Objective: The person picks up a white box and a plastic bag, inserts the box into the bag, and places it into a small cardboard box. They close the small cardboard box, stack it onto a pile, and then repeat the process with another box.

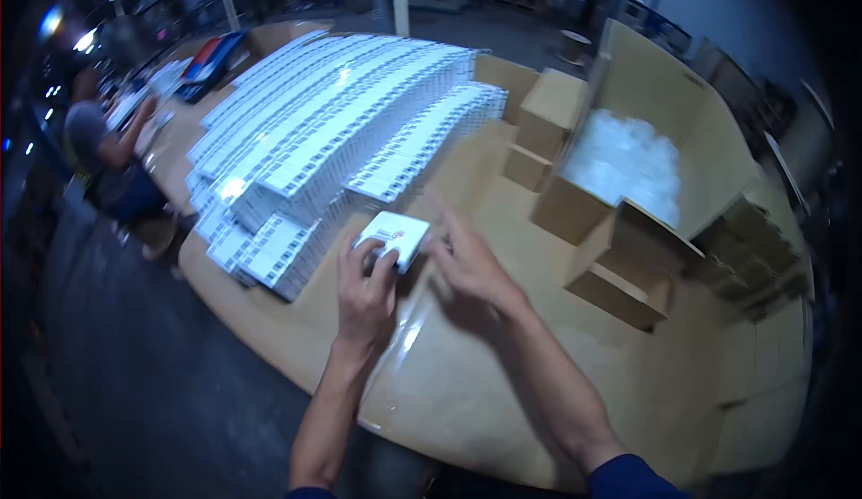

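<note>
A small flat white box [395, 237] with dark and red print on its top is held up over the table by my left hand [366, 291], its fingers wrapped round the near left side. Just right of the box is my right hand [469, 264], somewhat blurred, with the index finger stretched forward and the thumb side close to the box's right edge. Beyond both hands stand long, tightly packed rows of white boxes [332, 113], stacked in layers and marked with dark labels along their edges.
Right of my hands, an open brown carton [620, 275] lies near a heap of clear plastic pieces [624, 162] in a cardboard bin [575, 207]. Flat cardboard [750, 252] is stacked at far right. Another person [112, 153] works at the table's left side, near a blue and red tray [211, 64].
</note>
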### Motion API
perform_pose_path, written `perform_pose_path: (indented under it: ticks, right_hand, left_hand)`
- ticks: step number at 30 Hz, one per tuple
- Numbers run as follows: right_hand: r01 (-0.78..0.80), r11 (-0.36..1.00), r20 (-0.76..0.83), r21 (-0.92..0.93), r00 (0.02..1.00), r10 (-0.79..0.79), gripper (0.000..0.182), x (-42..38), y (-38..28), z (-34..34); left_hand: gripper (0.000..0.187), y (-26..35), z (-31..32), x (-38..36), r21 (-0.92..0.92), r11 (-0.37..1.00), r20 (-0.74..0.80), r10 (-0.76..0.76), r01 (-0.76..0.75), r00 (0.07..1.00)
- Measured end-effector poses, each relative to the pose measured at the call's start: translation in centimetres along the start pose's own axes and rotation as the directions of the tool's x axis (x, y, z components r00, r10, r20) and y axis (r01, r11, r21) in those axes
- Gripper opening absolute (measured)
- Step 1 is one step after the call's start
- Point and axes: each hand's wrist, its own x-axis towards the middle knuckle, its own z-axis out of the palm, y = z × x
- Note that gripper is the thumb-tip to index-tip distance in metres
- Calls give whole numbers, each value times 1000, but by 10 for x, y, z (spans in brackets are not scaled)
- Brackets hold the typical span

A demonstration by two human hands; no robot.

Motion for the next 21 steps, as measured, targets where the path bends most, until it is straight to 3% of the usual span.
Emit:
perform_pose_path:
  ticks: [2, 4, 5, 7, 9, 10, 11, 14, 15, 16, 17, 18, 20, 21]
  right_hand:
    - [-249, 901, 164, 356, 966, 202, 57, -31, -11, -19]
    - [-346, 718, 246, 604, 938, 245, 54, -63, -31, -43]
    - [-281, 652, 186, 704, 959, 213, 46, -76, -36, -54]
    - [-210, 663, 54, 719, 967, 247, 36, -100, -26, -79]
    - [-61, 653, -144, 755, 956, 255, 24, -120, -18, -104]
    - [-53, 722, -191, 690, 949, 252, 22, -131, -16, -127]
    - [-44, 786, -244, 616, 939, 244, 21, -142, -13, -147]
    - [26, 932, -441, 363, 885, 147, 20, -163, -29, -218]
    - [-61, 943, -471, 327, 855, 218, 21, -162, -40, -235]
    - [-46, 967, -535, 249, 826, 177, 22, -158, -39, -247]
    - [-48, 998, -581, 44, 812, 64, 22, -156, -37, -262]
    - [-56, 985, -599, -160, 799, -52, 22, -154, -35, -274]
    - [-117, 986, -615, -116, 789, 22, 23, -150, -39, -290]
    - [-149, 981, -611, -126, 791, 42, 24, -149, -40, -297]
  left_hand:
    - [33, 28, -2, 4, -99, 995, 22, 37, -34, 999]
    - [34, 54, 4, 13, -174, 970, 7, 176, -172, 984]
    - [37, 72, 5, 17, -222, 955, 22, 209, -199, 978]
    - [43, 103, 10, 30, -320, 917, 66, 271, -237, 960]
    - [41, 132, 13, 52, -519, 847, 213, 258, -115, 942]
    - [41, 143, 16, 65, -597, 802, 289, 260, -39, 922]
    - [37, 152, 25, 82, -584, 807, 267, 301, -95, 915]
    - [22, 185, 112, 153, -645, 761, 313, 181, 68, 932]
    - [23, 187, 145, 171, -579, 815, 292, 204, 3, 934]
    - [26, 188, 176, 188, -537, 842, 291, 237, -47, 927]
    - [33, 186, 212, 200, -468, 883, 327, 206, -32, 922]
    - [34, 190, 231, 207, -332, 943, 455, 173, -14, 874]
    - [35, 202, 262, 219, -36, 999, 666, 45, -28, 744]
    - [34, 200, 281, 224, -46, 998, 688, 59, -38, 723]
